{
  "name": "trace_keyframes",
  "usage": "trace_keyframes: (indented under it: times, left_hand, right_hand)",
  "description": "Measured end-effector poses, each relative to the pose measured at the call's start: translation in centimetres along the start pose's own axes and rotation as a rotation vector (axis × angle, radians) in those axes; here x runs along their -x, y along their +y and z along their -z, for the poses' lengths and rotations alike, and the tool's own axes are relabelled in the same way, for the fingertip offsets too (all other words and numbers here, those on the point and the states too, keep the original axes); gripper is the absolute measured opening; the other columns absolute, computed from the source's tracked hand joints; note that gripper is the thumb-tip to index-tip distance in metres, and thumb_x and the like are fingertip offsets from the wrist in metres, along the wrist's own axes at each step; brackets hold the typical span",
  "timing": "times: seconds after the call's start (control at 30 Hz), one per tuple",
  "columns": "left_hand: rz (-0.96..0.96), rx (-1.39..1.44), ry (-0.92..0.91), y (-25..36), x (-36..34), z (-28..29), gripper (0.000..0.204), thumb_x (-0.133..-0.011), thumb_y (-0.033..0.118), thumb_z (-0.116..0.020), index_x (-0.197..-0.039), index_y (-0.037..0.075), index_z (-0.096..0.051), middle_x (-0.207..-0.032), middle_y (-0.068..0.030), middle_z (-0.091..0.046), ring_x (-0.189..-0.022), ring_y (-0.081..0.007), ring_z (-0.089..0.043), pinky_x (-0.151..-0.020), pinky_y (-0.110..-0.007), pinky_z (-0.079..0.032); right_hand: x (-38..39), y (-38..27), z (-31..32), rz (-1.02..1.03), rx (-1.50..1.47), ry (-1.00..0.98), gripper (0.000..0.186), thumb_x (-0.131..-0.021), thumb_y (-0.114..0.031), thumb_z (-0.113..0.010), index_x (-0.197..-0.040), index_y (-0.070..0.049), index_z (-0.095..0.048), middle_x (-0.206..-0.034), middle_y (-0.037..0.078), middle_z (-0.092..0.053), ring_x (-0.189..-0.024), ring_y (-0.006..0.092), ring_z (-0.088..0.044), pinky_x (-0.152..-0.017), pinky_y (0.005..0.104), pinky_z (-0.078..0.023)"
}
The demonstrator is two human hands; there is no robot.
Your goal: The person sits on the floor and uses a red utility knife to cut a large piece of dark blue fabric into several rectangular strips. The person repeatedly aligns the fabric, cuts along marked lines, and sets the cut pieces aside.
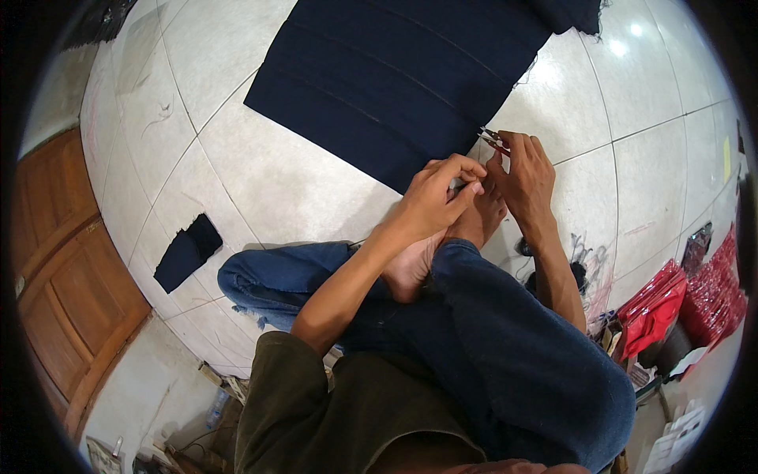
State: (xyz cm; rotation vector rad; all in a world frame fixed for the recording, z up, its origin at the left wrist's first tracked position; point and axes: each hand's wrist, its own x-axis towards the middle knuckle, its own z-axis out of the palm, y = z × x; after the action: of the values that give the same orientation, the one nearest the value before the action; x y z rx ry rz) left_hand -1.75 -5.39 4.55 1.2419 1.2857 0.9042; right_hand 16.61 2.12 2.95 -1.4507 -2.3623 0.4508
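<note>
A large dark navy cloth point(379, 75) with several pale lines across it lies spread on the tiles in front of me. Small thread snips point(496, 142) with a red handle are in my right hand point(527, 170), their tips at the cloth's near right corner. Just left of it, my left hand point(438, 189) is closed above my bare foot point(479, 217), thumb and forefinger drawn together. Whatever those fingers hold, if anything, is too small to make out. The cloth's near edge passes by the left knuckles.
A small navy cloth piece point(187, 251) lies on the floor at left, near a wooden door point(79, 276). Dark thread scraps point(580, 272) are scattered to the right of my right forearm. Red plastic-wrapped packages point(651, 304) are piled at the far right. My crossed legs fill the near area.
</note>
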Motion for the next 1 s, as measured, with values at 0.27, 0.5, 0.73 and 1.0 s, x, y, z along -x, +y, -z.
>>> trace_keyframes:
  times: [0.27, 0.5, 0.73, 1.0]
  left_hand:
    - [-0.155, -0.113, 0.017, 0.1, 0.0, -1.1, 0.022, -0.099, 0.012, -0.063, -0.121, 0.006, -0.066, -0.112, -0.0107, -0.073, -0.101, -0.0258, -0.074, -0.088, -0.035, -0.058]
    - [-0.179, -0.133, 0.032, -0.1, 0.5, -2.3, 0.021, -0.099, 0.014, -0.065, -0.12, 0.008, -0.067, -0.11, -0.0104, -0.074, -0.102, -0.0277, -0.074, -0.088, -0.038, -0.059]
    - [-0.235, -0.253, 0.09, -0.3, 1.2, -3.4, 0.016, -0.098, 0.014, -0.067, -0.113, 0.009, -0.071, -0.109, -0.0081, -0.074, -0.111, -0.0285, -0.071, -0.101, -0.042, -0.054]
    - [-0.549, -0.458, 0.13, 0.8, 1.5, -5.9, 0.018, -0.09, 0.004, -0.071, -0.106, 0.011, -0.075, -0.099, -0.0081, -0.069, -0.107, -0.0241, -0.066, -0.112, -0.044, -0.046]
  right_hand:
    - [-0.5, 0.5, 0.5, 0.008, 0.029, -0.007, 0.03, -0.078, -0.01, -0.074, -0.106, -0.007, -0.065, -0.091, 0.007, -0.068, -0.083, 0.0265, -0.065, -0.069, 0.0386, -0.053]
    - [-0.6, 0.2, 0.3, -0.015, -0.07, 0.03, 0.03, -0.079, -0.011, -0.074, -0.108, -0.008, -0.065, -0.095, 0.007, -0.07, -0.088, 0.0259, -0.067, -0.07, 0.0382, -0.054]
    - [0.9, 0.7, 1.6, -0.166, -0.089, -0.084, 0.029, -0.083, -0.008, -0.07, -0.111, -0.007, -0.064, -0.099, 0.011, -0.07, -0.091, 0.0292, -0.068, -0.076, 0.0411, -0.055]
    - [3.1, 2.9, -0.5, -0.23, 0.202, 0.065, 0.037, -0.085, -0.009, -0.07, -0.122, -0.007, -0.063, -0.122, 0.014, -0.063, -0.121, 0.0359, -0.057, -0.101, 0.0455, -0.046]
